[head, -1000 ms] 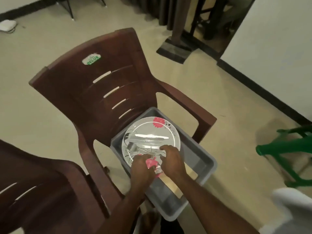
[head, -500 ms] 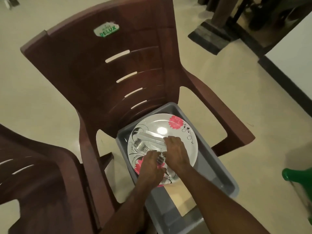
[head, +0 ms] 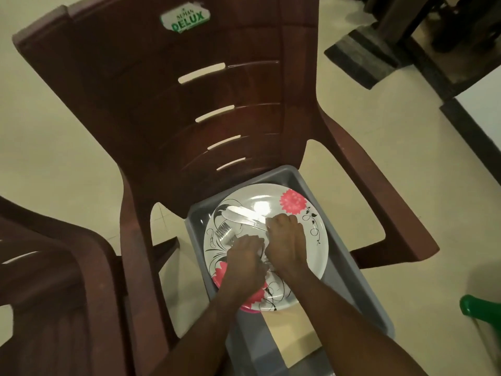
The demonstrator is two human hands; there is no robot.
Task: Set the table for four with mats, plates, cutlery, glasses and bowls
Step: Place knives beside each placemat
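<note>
view moved closer | hands [head: 267, 249] on cutlery [head: 238, 221] | plate [head: 311, 234] fills tub [head: 363, 289]

White plate [head: 303, 234] with pink flowers and black swirls, grey tub [head: 360, 294], brown chair [head: 168, 104]

Grey plastic tub on a brown plastic armchair

The dark brown moulded plastic armchair [head: 217, 109], with a slotted back and a green-and-white sticker near its top, stands on the pale cream floor [head: 54, 126] and bears on its seat a grey rectangular plastic tub [head: 360, 291]. In the tub lies a round white plate with pink flowers and black scrolls [head: 314, 240]. A second brown plastic chair [head: 54, 280] stands on the floor just beside it.
</note>
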